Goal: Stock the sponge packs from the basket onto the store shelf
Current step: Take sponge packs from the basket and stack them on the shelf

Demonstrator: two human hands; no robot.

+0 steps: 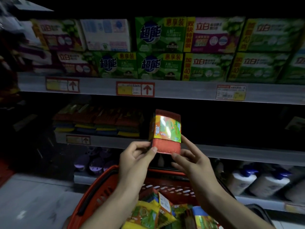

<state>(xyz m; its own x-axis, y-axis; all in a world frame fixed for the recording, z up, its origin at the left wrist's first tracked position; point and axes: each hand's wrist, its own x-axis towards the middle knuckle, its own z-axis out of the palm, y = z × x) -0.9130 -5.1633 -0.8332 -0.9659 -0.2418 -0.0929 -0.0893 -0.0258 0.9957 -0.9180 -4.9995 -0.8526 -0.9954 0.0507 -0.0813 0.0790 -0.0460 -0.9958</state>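
Your left hand point(137, 156) and right hand point(189, 158) both pinch the red sponge pack with yellow-green label point(165, 132), held upright before the dim middle shelf point(231, 153), above the red plastic basket point(99, 187).

I've got green and purple detergent boxes point(160, 48) stacked two high up top, red-framed price tags point(135, 89) just under them, white blue-capped bottles point(257, 180) low right, blurry purple round items point(92, 162) low left.
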